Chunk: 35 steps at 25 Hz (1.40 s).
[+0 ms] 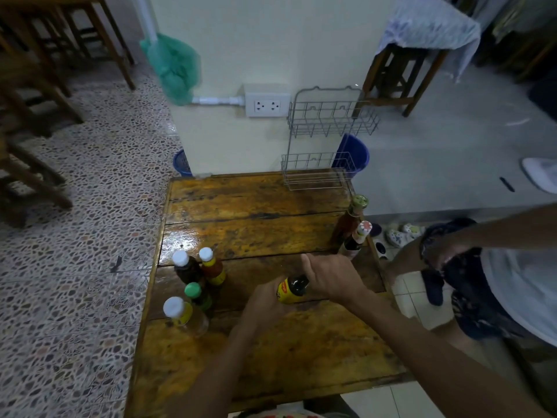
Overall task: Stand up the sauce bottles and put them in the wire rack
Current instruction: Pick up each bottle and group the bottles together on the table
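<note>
So the person is standing at the wooden bench (256,206) with both hands on one dark sauce bottle with a yellow label (291,290). The left hand (265,303) is cupping the bottom end and the right hand (331,279) is wrapping over the neck end, so each grip is closed on that same bottle, which is sitting roughly in the middle of the bench, tilted or lying over rather than upright. I'm guessing it's being stood up right now.

Progress-wise, I'd say the standing-up half is mostly handled and the rack half isn't begun. Four bottles are standing in a tight cluster on the left: a dark bottle with a white cap (185,267), a red chilli-looking sauce with a white cap (212,267), a green-capped bottle (199,297), and a clear bottle with a white cap and yellow label (180,315). Two more are standing at the right edge: a tall reddish bottle with a green-gold cap (351,218) and a dark bottle with a red-and-white cap (357,239) just beside it. The two-tier wire rack (328,137) on the wall past the far end of the bench is holding nothing on either shelf, so all seven bottles are waiting to go in.

Labels: honestly too blurry to read. There's a red patch with writing on the yellow label, but I'm not making out any letters.
</note>
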Each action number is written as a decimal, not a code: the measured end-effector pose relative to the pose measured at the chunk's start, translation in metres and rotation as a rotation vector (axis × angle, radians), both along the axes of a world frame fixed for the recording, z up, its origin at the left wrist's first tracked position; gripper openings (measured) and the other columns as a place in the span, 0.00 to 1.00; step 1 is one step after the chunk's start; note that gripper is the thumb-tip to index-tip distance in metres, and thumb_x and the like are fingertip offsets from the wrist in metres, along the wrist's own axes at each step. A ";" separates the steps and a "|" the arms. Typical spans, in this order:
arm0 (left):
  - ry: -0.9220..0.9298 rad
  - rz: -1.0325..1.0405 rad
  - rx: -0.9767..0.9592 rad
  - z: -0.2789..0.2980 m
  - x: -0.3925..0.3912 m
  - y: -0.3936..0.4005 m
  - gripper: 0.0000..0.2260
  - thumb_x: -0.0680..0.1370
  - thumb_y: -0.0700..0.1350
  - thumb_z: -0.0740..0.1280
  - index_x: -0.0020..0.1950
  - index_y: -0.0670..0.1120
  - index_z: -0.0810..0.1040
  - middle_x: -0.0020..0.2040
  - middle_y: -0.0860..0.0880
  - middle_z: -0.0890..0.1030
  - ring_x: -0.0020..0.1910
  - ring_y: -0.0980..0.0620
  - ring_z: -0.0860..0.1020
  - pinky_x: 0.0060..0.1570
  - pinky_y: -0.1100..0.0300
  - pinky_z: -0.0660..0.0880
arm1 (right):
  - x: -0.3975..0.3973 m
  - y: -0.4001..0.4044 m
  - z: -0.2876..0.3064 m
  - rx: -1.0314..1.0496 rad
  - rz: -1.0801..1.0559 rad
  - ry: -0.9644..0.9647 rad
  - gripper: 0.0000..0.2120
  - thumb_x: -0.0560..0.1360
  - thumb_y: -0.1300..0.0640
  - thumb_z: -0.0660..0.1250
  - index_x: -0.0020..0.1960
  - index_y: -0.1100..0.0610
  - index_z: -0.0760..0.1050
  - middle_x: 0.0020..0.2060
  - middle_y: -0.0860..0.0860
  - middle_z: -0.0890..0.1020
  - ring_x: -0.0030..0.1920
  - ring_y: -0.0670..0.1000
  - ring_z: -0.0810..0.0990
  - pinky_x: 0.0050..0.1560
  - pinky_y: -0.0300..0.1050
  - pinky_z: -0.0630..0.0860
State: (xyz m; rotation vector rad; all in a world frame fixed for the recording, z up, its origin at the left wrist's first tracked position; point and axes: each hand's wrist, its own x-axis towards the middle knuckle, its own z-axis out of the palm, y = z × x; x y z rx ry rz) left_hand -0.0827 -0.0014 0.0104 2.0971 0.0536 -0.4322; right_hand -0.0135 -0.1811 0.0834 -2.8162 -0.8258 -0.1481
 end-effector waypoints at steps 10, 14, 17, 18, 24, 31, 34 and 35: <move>-0.160 0.054 0.536 -0.007 -0.011 -0.020 0.18 0.73 0.52 0.75 0.60 0.53 0.75 0.54 0.53 0.82 0.54 0.51 0.80 0.55 0.49 0.79 | -0.017 -0.009 -0.022 -0.054 -0.229 0.292 0.26 0.85 0.51 0.39 0.64 0.60 0.72 0.45 0.58 0.81 0.41 0.59 0.80 0.36 0.48 0.69; -0.044 -0.073 0.230 0.003 0.009 -0.013 0.16 0.71 0.60 0.75 0.53 0.55 0.77 0.47 0.55 0.83 0.44 0.54 0.81 0.44 0.51 0.81 | -0.011 -0.027 -0.006 0.005 -0.094 0.090 0.27 0.83 0.37 0.40 0.45 0.51 0.71 0.31 0.46 0.73 0.29 0.47 0.71 0.26 0.46 0.69; -0.022 -0.147 0.150 0.018 0.016 -0.014 0.24 0.66 0.70 0.74 0.52 0.56 0.78 0.45 0.57 0.83 0.42 0.58 0.81 0.39 0.57 0.78 | -0.005 -0.047 0.000 -0.075 -0.014 -0.002 0.24 0.84 0.40 0.46 0.40 0.51 0.71 0.31 0.46 0.72 0.29 0.48 0.70 0.24 0.46 0.68; -0.036 -0.142 0.167 0.021 0.016 -0.018 0.23 0.66 0.71 0.74 0.51 0.56 0.78 0.44 0.57 0.83 0.41 0.59 0.81 0.36 0.59 0.75 | -0.003 -0.052 0.000 -0.072 -0.021 -0.009 0.25 0.85 0.41 0.46 0.38 0.51 0.71 0.30 0.47 0.73 0.29 0.48 0.70 0.24 0.47 0.68; -0.066 -0.082 0.362 0.015 0.012 -0.058 0.17 0.72 0.63 0.74 0.53 0.56 0.76 0.45 0.56 0.83 0.42 0.55 0.81 0.36 0.59 0.73 | 0.002 -0.075 -0.010 -0.024 -0.099 0.138 0.23 0.83 0.48 0.52 0.32 0.52 0.71 0.23 0.46 0.70 0.21 0.48 0.68 0.21 0.45 0.65; -0.121 -0.120 0.605 0.005 0.009 -0.114 0.17 0.73 0.52 0.73 0.59 0.54 0.74 0.55 0.53 0.82 0.51 0.51 0.81 0.47 0.56 0.76 | 0.009 -0.127 -0.038 -0.244 -0.171 0.501 0.07 0.77 0.61 0.67 0.53 0.64 0.76 0.41 0.60 0.82 0.37 0.60 0.82 0.34 0.51 0.78; -0.122 -0.090 0.614 -0.006 0.020 -0.143 0.23 0.74 0.51 0.75 0.65 0.53 0.72 0.61 0.52 0.79 0.61 0.49 0.79 0.58 0.49 0.74 | 0.013 -0.147 -0.039 -0.067 -0.278 0.545 0.15 0.84 0.57 0.54 0.65 0.63 0.70 0.48 0.59 0.81 0.45 0.58 0.82 0.45 0.51 0.78; -0.111 -0.062 0.582 -0.009 0.026 -0.151 0.25 0.74 0.51 0.75 0.68 0.52 0.71 0.64 0.51 0.78 0.64 0.48 0.77 0.62 0.48 0.73 | 0.018 -0.152 -0.037 -0.016 -0.348 0.535 0.17 0.85 0.49 0.54 0.61 0.60 0.74 0.43 0.57 0.81 0.41 0.56 0.80 0.43 0.51 0.77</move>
